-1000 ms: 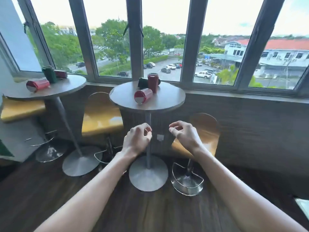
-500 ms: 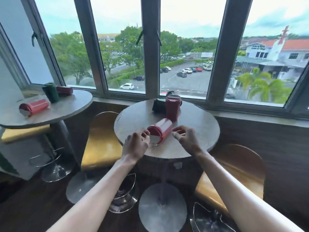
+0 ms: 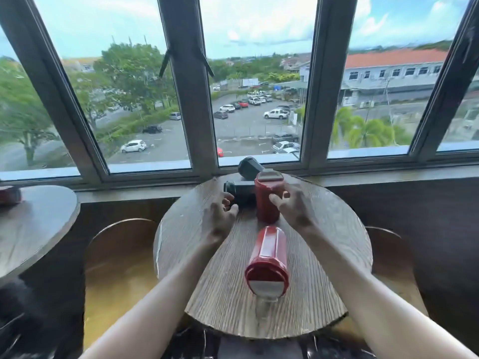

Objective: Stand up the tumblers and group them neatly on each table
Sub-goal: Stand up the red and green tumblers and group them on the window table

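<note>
On the round wooden table [image 3: 326, 257] a red tumbler [image 3: 268, 260] lies on its side between my forearms, lid toward me. A second red tumbler [image 3: 263, 203] stands upright at the back. Behind it a dark tumbler [image 3: 239, 188] lies on its side, partly hidden, with another dark rounded shape [image 3: 249, 167] just above it. My right hand [image 3: 294, 207] is spread at the upright tumbler's right side, thumb tip against it. Just left of that tumbler my left hand [image 3: 220, 216] hovers with loosely curled fingers near the dark tumbler's lid, holding nothing.
A second round table [image 3: 39, 224] stands at the left with part of a red tumbler [image 3: 9, 195] at the frame edge. Yellow stools sit at the left [image 3: 116, 268] and right [image 3: 388, 257] of the near table. The window sill runs right behind it.
The view has closed in on the table. Both hands went from beside the lying red tumbler forward to the tumblers at the back. The lying tumbler stayed down.
</note>
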### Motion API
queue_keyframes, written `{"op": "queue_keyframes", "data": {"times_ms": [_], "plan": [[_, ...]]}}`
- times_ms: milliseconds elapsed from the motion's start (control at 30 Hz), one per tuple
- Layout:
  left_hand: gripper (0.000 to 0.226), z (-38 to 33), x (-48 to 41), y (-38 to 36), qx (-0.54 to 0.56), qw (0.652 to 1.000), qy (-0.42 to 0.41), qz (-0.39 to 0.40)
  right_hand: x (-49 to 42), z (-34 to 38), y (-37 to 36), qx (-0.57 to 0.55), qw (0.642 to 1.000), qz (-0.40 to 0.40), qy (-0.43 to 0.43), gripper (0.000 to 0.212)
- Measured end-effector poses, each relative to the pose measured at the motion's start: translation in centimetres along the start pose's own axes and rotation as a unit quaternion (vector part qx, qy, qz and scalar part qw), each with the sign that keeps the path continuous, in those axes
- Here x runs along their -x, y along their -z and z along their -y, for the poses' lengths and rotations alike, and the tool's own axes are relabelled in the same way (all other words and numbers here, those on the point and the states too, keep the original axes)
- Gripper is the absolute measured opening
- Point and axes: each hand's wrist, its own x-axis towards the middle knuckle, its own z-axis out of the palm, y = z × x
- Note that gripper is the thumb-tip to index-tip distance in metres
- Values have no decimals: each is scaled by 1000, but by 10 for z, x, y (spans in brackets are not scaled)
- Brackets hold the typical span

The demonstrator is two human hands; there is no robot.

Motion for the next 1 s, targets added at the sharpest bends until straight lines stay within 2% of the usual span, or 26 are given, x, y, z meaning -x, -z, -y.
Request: {"op": "queue_keyframes", "data": {"times_ms": [133,300,400,533,600,733,867,1000], "plan": [[54,9,-49,-4,-12,998,8,58,-50,6,-2,46,999,-24,-8,32],[94,21,-91,-11,15,989,71,133,-86,-2,-4,35,996,59,-64,41],[95,33,-104,-17,62,976,97,183,-88,-10,-11,1,994,80,-71,45],[73,46,-115,-22,88,952,172,238,-89,-20,-16,-39,995,63,-73,47],[88,50,-119,-25,114,950,146,252,-88,-23,-19,-52,994,54,-73,48],[84,50,-120,-28,145,957,112,227,-89,-26,-25,-91,991,42,-83,45],[84,51,-114,-26,161,969,78,168,-88,-27,-29,-110,989,39,-89,43],[93,43,-115,-12,100,985,26,138,-89,-29,-32,-115,989,28,-86,42]]}}
